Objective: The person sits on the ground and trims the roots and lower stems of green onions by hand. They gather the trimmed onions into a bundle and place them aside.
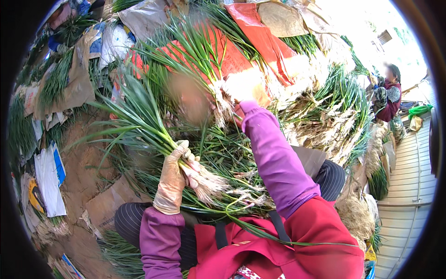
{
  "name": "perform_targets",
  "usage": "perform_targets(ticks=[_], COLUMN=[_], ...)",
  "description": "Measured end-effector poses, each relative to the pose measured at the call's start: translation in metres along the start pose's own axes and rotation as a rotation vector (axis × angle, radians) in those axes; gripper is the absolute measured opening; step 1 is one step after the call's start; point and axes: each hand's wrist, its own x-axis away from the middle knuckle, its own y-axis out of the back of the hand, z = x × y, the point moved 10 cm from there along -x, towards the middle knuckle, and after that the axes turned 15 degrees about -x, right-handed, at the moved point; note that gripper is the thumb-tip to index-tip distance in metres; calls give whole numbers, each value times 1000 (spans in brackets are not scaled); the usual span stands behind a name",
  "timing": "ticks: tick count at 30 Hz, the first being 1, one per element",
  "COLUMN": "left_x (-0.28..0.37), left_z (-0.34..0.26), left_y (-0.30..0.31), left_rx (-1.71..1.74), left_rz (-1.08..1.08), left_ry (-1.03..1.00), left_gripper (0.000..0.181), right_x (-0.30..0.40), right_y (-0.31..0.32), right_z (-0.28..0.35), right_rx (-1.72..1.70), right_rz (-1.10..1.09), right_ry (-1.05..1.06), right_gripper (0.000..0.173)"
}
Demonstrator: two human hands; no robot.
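Observation:
My left hand (176, 174), in a pale soiled glove, grips a bunch of green garlic (163, 139) around its lower stems. Its leaves fan out to the upper left, and the pinkish-white bulbs and roots (205, 179) stick out at the lower right. Strong sunlight washes out my right hand (244, 87), so its fingers are hard to make out. It is closed at the base of a second bunch of green garlic (210, 66), whose leaves point up and roots hang down. Loose green garlic plants (226, 150) lie in a heap between my knees.
Beyond my hands, red plastic sacking (266, 43) lies over more garlic. A rooty pile of green garlic (320, 129) is at right. Sacks and bundles line bare soil (85, 150) at left. Another person (388, 92) is at far right, near a ribbed metal sheet (404, 167).

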Motion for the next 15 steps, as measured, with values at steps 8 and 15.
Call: perform_targets(ticks=[8,15], left_x=[-13,-10], left_z=[6,63], left_y=[2,8], left_rx=[-107,-437], left_rz=[56,128], left_ry=[73,210], left_gripper=[22,23], right_x=[97,253], right_y=[32,-25], right_z=[25,92], right_rx=[-1069,-706], right_rz=[165,667], right_ry=[22,150], right_gripper=[31,24])
